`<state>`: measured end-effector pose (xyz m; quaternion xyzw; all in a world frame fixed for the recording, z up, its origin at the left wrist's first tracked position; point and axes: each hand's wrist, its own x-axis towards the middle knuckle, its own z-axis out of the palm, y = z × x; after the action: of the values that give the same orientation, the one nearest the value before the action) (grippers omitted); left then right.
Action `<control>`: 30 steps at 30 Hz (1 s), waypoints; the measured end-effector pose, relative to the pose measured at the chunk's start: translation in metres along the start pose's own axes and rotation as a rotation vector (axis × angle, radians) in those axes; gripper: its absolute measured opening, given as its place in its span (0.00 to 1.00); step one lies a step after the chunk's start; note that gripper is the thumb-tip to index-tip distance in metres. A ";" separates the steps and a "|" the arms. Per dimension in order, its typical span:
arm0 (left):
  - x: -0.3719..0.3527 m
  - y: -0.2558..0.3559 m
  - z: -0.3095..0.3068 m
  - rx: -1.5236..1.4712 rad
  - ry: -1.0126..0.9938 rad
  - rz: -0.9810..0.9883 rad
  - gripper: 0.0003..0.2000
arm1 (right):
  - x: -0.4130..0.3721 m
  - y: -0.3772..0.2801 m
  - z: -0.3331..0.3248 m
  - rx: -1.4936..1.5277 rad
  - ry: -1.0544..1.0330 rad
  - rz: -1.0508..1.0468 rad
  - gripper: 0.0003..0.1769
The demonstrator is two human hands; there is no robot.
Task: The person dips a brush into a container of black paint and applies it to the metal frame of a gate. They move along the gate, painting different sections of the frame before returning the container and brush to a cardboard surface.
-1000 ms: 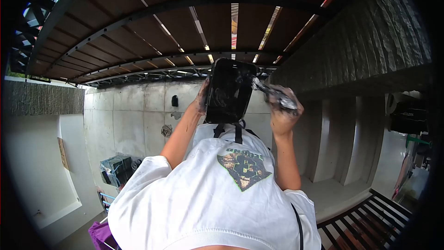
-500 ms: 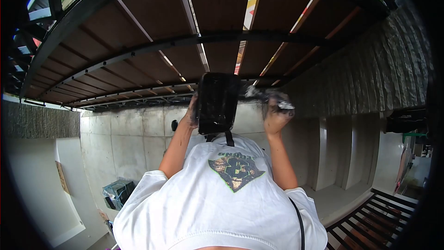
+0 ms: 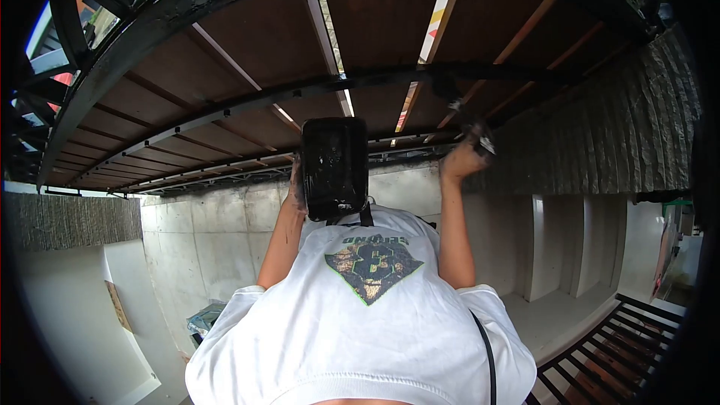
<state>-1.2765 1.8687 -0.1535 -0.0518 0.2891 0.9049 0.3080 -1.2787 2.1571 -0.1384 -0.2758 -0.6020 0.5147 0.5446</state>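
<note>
My left hand (image 3: 297, 189), smudged with black, is closed on the edge of a black rectangular paint tray (image 3: 334, 172). Wet, glossy black paint shows inside the tray, which is held up in front of my chest. My right hand (image 3: 463, 159), also stained dark, is wrapped round a paintbrush (image 3: 455, 106). The brush points up and away from me, its dark bristles right at the middle black rail (image 3: 405, 75) of a slatted fence. Brown boards (image 3: 367, 26) with narrow gaps between them stand along this rail.
A ridged dark grey wall (image 3: 592, 120) closes off the right side. Pale steps (image 3: 555, 247) lie at the lower right, near a black barred railing (image 3: 611, 345). On the tiled floor (image 3: 217, 217) at the left stands a plastic-covered box (image 3: 204, 321).
The brush and my right hand have moved up and outward, from beside the tray to the middle rail. The tray has shifted slightly left in view, still in my left hand.
</note>
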 end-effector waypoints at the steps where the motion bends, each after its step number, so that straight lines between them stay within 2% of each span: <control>1: -0.001 0.003 0.000 0.005 0.001 -0.002 0.36 | 0.003 0.000 -0.007 -0.033 -0.022 -0.065 0.10; 3: -0.001 0.010 -0.002 -0.011 0.055 0.005 0.35 | 0.000 0.009 -0.008 -0.094 -0.036 -0.169 0.11; 7: 0.001 0.015 -0.012 -0.024 0.035 -0.041 0.33 | -0.043 -0.003 0.017 -0.119 -0.125 -0.220 0.11; 9: -0.001 0.019 -0.010 -0.047 0.085 -0.028 0.32 | -0.053 -0.021 0.021 -0.066 -0.384 -0.326 0.10; 12: 0.002 0.018 -0.035 -0.030 0.108 -0.006 0.33 | -0.046 0.004 0.014 -0.060 -0.279 -0.324 0.10; 14: 0.001 0.017 -0.036 -0.036 0.112 -0.001 0.33 | -0.018 0.009 -0.001 -0.115 -0.282 -0.329 0.10; 16: -0.002 0.014 -0.036 -0.044 0.118 0.014 0.33 | 0.003 0.014 -0.006 -0.344 -0.127 -0.411 0.10; 19: -0.004 0.012 -0.033 -0.048 0.122 0.033 0.34 | -0.016 0.004 0.004 -0.260 -0.078 -0.312 0.10; 20: -0.004 0.012 -0.031 -0.048 0.123 0.040 0.34 | -0.028 0.002 0.009 -0.262 -0.076 -0.313 0.10; 22: -0.005 0.012 -0.029 -0.045 0.124 0.056 0.34 | -0.050 0.000 0.018 -0.078 -0.284 -0.423 0.09; 26: -0.004 0.015 -0.029 -0.040 0.072 0.064 0.35 | -0.036 0.000 0.018 0.011 -0.344 -0.413 0.09; 28: -0.008 0.012 -0.029 -0.047 0.027 0.057 0.36 | -0.002 0.020 0.001 -0.250 -0.136 -0.421 0.08; 30: -0.009 0.009 -0.026 -0.041 0.067 0.085 0.38 | 0.030 0.002 -0.010 -0.102 -0.081 -0.374 0.08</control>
<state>-1.2766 1.8440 -0.1682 -0.0761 0.2824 0.9207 0.2583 -1.2780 2.1880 -0.1302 -0.1656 -0.6895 0.3838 0.5915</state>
